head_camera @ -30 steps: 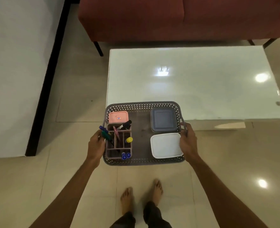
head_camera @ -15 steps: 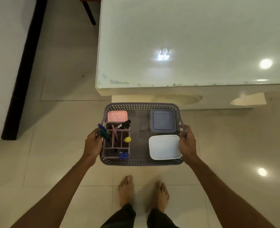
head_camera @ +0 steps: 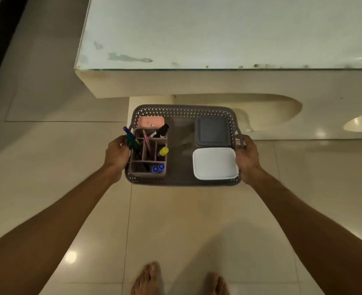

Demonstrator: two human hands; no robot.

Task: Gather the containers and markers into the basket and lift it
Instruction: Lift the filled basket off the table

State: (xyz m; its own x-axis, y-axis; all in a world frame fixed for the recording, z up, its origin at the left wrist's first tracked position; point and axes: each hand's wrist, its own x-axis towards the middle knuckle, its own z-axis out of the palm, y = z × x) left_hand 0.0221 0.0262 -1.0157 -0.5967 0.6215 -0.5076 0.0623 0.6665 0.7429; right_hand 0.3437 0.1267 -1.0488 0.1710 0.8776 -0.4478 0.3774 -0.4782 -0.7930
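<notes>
While both hands carry it, the grey perforated plastic basket (head_camera: 182, 108) hangs in front of the person, above the cream floor tiles (head_camera: 175, 220) and just short of the white glossy table (head_camera: 218, 28). Grip: left hand (head_camera: 117, 153) curled round the left rim, the handle there hidden behind it; right hand (head_camera: 248, 156) wrapped round the right handle loop. Load: mauve divided plastic organiser (head_camera: 148, 174) on the left side, small pink flat box (head_camera: 151, 122) behind it, dark grey square lidded container (head_camera: 213, 133) at far right, white square lidded container (head_camera: 215, 163) just in front of that. Gathering looks done; the lift appears under way. Risks, as judged: the blue and green markers (head_camera: 131, 138) lean out over the left rim right beside the left hand, so a shift of grip could knock them out. Also loose in their cells: black marker (head_camera: 162, 130), yellow-capped marker (head_camera: 163, 151), two blue-capped markers (head_camera: 158, 168); a tilt would tip them. Nothing pins the two lidded containers or the organiser, and the bare middle strip of the basket floor gives room to slide if one hand rises ahead of the other. Raised straight up this near, the far rim might catch the table edge. Bare feet (head_camera: 148, 279) on glossy tile: a slip would spill everything
</notes>
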